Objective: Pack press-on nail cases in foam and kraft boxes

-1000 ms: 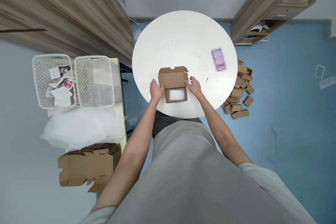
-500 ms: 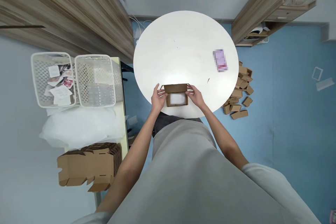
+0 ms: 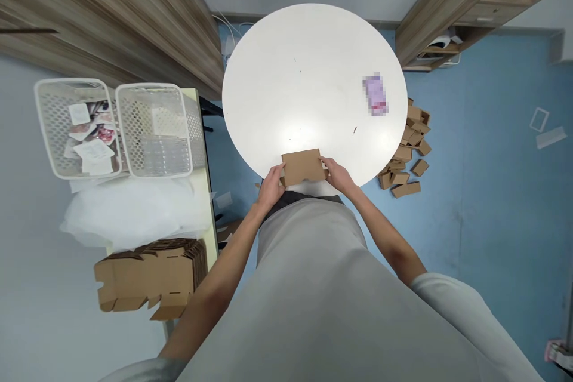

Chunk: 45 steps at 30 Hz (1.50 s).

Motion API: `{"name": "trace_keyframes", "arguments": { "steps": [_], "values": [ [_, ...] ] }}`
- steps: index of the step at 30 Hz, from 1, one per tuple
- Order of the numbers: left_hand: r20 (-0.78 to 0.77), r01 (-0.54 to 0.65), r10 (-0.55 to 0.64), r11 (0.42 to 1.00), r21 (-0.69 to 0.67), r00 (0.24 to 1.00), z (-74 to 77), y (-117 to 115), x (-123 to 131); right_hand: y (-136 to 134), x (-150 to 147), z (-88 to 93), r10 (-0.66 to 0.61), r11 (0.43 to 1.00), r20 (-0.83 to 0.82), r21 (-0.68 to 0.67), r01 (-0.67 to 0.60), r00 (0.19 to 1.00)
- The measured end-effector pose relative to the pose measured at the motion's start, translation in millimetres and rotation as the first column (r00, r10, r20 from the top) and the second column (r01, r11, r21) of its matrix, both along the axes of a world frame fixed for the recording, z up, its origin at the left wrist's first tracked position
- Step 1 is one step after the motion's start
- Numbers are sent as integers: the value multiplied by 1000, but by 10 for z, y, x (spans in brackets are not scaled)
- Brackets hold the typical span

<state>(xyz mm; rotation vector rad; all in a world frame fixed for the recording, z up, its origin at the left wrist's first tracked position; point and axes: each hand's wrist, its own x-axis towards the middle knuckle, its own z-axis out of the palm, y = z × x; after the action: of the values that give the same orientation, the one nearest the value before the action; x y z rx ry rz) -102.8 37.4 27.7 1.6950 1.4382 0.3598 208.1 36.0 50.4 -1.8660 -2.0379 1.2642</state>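
Observation:
A small brown cardboard box (image 3: 303,167) is at the near edge of the round white table (image 3: 308,71), its lid folded over the top. My left hand (image 3: 271,186) grips the box's left end with the fingers closed on it. At the right end, my right hand (image 3: 336,174) holds the box near a side flap. The lid hides what is inside.
On the table's right lies a blurred purple item (image 3: 376,95). Many small boxes (image 3: 407,152) are piled on the floor at right. To the left stand two white baskets (image 3: 154,86), a white plastic bag (image 3: 138,212) and stacked flat cardboard (image 3: 147,277).
The box's lid has come down over the white contents that showed before. Both hands have moved slightly lower along the box's ends, and the view has shifted a little.

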Motion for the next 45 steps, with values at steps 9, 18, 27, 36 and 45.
{"name": "trace_keyframes", "arguments": {
  "steps": [9,18,27,36,45],
  "values": [
    [-51,-111,110,993,-36,993,140,-339,11,-447,66,16,-54,997,-1,56,54,999],
    [-73,-116,102,969,-220,992,112,-318,137,-383,-62,-6,5,995,102,-102,5,995],
    [40,-327,373,855,-404,927,-71,-316,160,-306,-19,14,-230,955,-47,-202,216,972],
    [86,-411,571,680,-608,817,-242,-317,317,-317,-93,-161,-323,913,-58,-281,295,945],
    [22,-469,542,746,-473,840,-313,-362,295,-386,-134,-292,-435,838,-37,-381,390,899]
  ]
}}
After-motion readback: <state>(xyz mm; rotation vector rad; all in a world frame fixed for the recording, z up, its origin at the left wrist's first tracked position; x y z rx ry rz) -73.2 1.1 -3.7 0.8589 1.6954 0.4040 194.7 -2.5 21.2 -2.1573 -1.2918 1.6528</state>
